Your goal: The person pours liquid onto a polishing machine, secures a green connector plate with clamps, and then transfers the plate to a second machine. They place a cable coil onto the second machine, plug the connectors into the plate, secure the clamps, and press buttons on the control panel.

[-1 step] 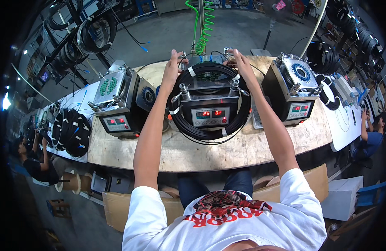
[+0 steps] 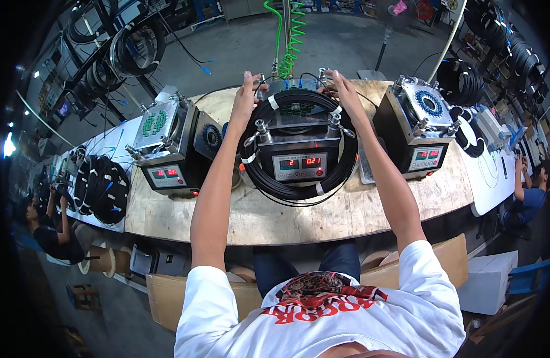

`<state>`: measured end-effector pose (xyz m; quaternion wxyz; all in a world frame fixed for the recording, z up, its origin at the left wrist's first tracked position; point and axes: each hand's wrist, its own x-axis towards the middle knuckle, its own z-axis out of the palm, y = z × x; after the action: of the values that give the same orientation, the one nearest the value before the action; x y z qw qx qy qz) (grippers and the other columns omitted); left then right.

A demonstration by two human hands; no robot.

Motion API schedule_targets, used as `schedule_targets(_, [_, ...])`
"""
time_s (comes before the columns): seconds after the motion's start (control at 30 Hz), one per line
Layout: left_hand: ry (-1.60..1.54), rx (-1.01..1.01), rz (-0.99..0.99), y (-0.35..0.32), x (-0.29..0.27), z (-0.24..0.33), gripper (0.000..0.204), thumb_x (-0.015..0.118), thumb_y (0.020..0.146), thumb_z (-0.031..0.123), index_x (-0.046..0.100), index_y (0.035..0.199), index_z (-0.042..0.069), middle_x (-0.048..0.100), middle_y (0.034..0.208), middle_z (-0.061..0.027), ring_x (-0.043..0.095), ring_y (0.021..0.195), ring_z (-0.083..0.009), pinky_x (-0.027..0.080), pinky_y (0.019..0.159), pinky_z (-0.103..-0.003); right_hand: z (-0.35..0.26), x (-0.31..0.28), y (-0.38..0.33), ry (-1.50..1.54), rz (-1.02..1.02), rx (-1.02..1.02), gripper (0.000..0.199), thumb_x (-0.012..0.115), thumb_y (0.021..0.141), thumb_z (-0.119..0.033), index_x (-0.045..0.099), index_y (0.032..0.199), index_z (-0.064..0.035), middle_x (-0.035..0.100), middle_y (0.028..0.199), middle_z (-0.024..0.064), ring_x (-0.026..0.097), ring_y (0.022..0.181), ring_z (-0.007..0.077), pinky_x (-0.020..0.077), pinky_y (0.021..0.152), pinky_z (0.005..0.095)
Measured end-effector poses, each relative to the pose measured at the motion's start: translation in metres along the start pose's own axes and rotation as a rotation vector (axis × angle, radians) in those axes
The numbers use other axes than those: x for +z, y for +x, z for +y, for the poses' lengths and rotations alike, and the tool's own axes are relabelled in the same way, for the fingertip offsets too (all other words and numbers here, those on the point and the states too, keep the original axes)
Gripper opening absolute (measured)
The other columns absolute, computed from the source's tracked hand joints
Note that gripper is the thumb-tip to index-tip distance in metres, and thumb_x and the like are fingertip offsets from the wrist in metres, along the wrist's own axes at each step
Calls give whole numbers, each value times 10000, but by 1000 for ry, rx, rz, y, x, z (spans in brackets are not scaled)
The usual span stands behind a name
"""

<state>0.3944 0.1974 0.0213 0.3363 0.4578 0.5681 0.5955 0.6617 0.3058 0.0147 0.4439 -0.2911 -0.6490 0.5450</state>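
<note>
A black box-shaped polishing machine [image 2: 300, 149] with a metal top plate and a red-lit display stands before me. A thick coil of black cable [image 2: 275, 190] is looped around its front, bound with white ties. At the far left corner of the plate, my left hand [image 2: 245, 100] has its fingers closed about a metal corner post [image 2: 262, 79], one finger pointing up. My right hand [image 2: 344, 92] is likewise closed at the far right corner post [image 2: 322, 73]. The coil partly hides the plate and the green fittings [image 2: 296, 108] on it.
Similar machines stand at left [image 2: 161, 143] and right [image 2: 418, 128] on the wooden table [image 2: 275, 224]. A round blue-ringed fixture [image 2: 212, 137] leans by the left one. A coiled green hose [image 2: 294, 36] hangs behind. Cable coils [image 2: 102, 188] lie left; co-workers sit at both sides.
The red digits on the machines' displays have changed. Both hands and the cable coil stay in place.
</note>
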Motion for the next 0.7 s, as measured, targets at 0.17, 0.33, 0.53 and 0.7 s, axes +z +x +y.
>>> schedule_targets(0.17, [48, -13, -14, 1, -1, -1, 877, 313, 970, 750, 523, 1420, 27, 669, 1083, -84, 541, 918, -162, 442, 825, -313, -4, 4, -5, 59, 7, 11, 630, 356, 1067, -543, 538, 1359, -16, 707, 929, 140, 657, 865, 168, 506, 793, 294])
schedule_targets(0.33, [49, -3, -37, 1, 0, -2, 863, 322, 972, 747, 519, 1421, 37, 648, 1144, -85, 560, 1034, -189, 442, 916, -344, -3, 2, -4, 103, 22, 45, 638, 349, 1063, -564, 542, 1357, -32, 707, 933, 138, 650, 846, 148, 510, 733, 265])
schedule_targets(0.53, [62, 5, -40, -5, 5, 6, 815, 342, 989, 713, 521, 1417, 43, 650, 1138, -87, 566, 1062, -195, 432, 941, -346, -5, 0, -3, -35, 22, 60, 673, 372, 1041, -604, 528, 1391, -50, 703, 979, 118, 651, 907, 154, 526, 747, 263])
schedule_targets(0.7, [129, 40, -52, -1, -2, 1, 789, 377, 1002, 674, 514, 1426, 22, 671, 1134, -76, 596, 1088, -164, 444, 934, -321, -3, 3, -1, -1, -12, 48, 637, 454, 1027, -573, 586, 1328, -27, 708, 921, 102, 619, 923, 138, 442, 898, 294])
